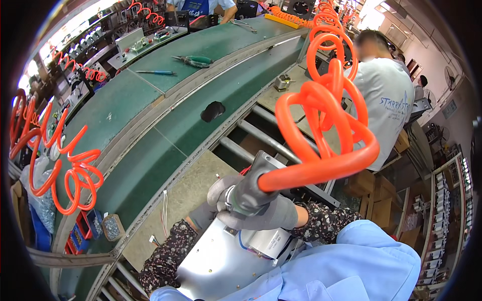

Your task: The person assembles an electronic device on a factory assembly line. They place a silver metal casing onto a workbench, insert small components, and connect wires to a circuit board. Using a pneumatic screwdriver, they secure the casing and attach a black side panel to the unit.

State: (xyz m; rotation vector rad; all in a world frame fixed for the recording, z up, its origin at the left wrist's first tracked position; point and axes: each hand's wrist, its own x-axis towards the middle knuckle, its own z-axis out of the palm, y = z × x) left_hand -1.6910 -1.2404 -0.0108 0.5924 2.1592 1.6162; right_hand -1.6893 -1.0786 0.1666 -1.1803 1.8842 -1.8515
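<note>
A black power screwdriver with a thick orange coiled air hose stands over a shiny metal chassis panel. My right hand, in a grey glove, is closed around the tool's body. My left hand, gloved too, reaches in beside it from the left. Its fingers are mostly hidden behind the tool and the other glove. On the panel, below my right wrist, sits a white-labelled metal box with a blue wire at its side. The tool's tip is hidden.
Metal rollers and a green conveyor belt run past the work board. Green-handled pliers and a blue pen-like tool lie on the far ledge. Bins of screws stand left. A co-worker is at the right.
</note>
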